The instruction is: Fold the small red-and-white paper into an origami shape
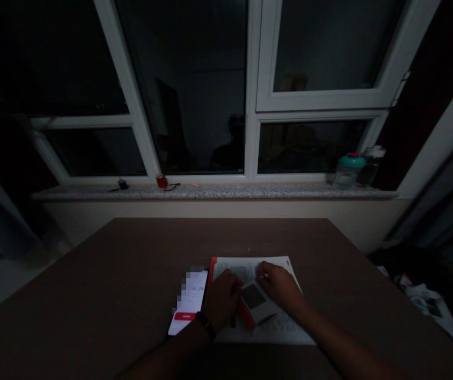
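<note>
A small box-like item [255, 302], white on top with a dark rectangle and a red-orange side, lies tilted over an open printed sheet or booklet [285, 333]. Fingers of my left hand [223, 298], which has a dark band at the wrist, are curled against the item's left upper edge. At its upper right corner my right hand [279, 282] is closed in a pinch on it. Just left of the booklet a phone [193, 296] lies with its screen lit, close to my left hand. The dim light hides the fingertips' detail.
The brown table [139, 264] reaches a wall below a stone windowsill [226, 191]. On the sill stand a teal-lidded bottle [347, 171], a clear bottle [369, 166], a red container [161, 181] and a small dark object [122, 183]. Papers [428, 303] lie beyond the table's right edge.
</note>
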Motion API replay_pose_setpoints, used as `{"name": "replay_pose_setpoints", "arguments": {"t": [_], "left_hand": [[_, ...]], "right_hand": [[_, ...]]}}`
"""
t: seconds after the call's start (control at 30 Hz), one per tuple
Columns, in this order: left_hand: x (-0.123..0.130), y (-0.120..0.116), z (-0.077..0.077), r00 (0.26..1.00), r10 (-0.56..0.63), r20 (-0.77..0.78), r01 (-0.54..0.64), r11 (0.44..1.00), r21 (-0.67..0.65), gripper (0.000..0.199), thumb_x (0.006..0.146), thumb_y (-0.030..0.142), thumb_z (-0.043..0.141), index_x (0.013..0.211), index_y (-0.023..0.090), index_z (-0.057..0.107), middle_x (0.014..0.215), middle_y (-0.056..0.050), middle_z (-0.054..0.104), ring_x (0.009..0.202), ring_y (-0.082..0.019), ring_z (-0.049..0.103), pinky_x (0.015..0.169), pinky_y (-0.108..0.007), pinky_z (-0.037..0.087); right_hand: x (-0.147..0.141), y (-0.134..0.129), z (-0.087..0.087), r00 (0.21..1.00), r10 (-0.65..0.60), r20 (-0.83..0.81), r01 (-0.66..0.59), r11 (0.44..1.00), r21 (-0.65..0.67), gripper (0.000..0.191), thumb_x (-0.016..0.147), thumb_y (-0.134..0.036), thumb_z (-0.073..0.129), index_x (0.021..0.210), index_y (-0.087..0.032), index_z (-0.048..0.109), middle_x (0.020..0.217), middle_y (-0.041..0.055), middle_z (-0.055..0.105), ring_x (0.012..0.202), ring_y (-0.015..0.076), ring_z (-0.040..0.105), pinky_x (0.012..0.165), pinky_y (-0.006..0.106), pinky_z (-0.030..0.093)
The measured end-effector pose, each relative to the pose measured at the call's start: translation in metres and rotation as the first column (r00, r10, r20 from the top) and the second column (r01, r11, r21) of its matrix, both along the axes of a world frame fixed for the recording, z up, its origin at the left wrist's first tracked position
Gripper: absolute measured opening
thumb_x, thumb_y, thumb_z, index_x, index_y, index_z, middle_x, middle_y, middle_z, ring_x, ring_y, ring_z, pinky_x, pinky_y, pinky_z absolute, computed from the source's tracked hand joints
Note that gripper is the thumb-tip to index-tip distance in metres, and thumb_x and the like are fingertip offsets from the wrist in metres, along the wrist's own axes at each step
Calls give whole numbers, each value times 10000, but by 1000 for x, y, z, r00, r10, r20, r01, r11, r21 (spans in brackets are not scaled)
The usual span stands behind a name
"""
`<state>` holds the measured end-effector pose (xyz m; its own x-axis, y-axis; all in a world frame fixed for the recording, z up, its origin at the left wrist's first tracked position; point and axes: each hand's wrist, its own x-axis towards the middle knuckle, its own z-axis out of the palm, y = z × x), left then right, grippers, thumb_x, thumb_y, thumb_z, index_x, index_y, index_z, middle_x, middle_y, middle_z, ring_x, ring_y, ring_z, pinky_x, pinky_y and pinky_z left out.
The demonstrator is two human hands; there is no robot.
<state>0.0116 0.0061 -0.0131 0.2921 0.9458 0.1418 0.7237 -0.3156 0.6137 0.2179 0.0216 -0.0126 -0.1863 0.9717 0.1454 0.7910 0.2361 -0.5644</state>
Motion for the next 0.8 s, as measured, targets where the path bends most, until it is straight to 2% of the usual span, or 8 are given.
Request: {"name": "replay_pose_setpoints", "arguments": {"t": [0.1,0.27,0.43,0.63,0.8], "left_hand": [[0,-1,-1,998,-9,-61,12,999,45,136,827,107,562,911,181,640,990,-47,592,957,-209,572,835,-309,432],[1,-2,3,990,-27,-138,34,998,49,131,849,119,557,930,186,636,1012,-56,590,996,-224,551,864,-320,417],[0,-2,2,990,-34,-135,44,997,65,139,849,116,558,944,186,633,1017,-55,591,986,-214,556,865,-307,414],[1,-3,7,985,-32,-170,39,999,38,152,851,109,552,954,188,631,1028,-55,593,1001,-219,554,862,-305,410],[1,-4,9,982,-36,-184,44,998,38,132,876,130,546,962,190,626,1039,-54,593,1015,-222,547,872,-315,405]], "right_hand": [[-2,-4,3,996,1,93,-4,999,33,103,851,-198,557,931,-229,614,899,20,706,846,179,662,693,234,384],[-3,-4,6,968,27,248,-32,999,16,103,892,-224,528,891,-221,632,936,37,714,857,197,675,693,253,384],[-2,-7,11,953,35,300,-33,999,-14,135,873,-280,579,984,-229,636,974,51,723,894,221,680,726,272,402],[-1,-16,21,939,76,337,-56,996,-67,317,807,-368,653,1086,-224,605,951,71,736,888,255,689,711,295,426],[-2,-22,17,949,92,301,-65,993,-97,405,792,-371,667,1163,-232,582,932,66,747,877,261,700,718,307,446]]}}
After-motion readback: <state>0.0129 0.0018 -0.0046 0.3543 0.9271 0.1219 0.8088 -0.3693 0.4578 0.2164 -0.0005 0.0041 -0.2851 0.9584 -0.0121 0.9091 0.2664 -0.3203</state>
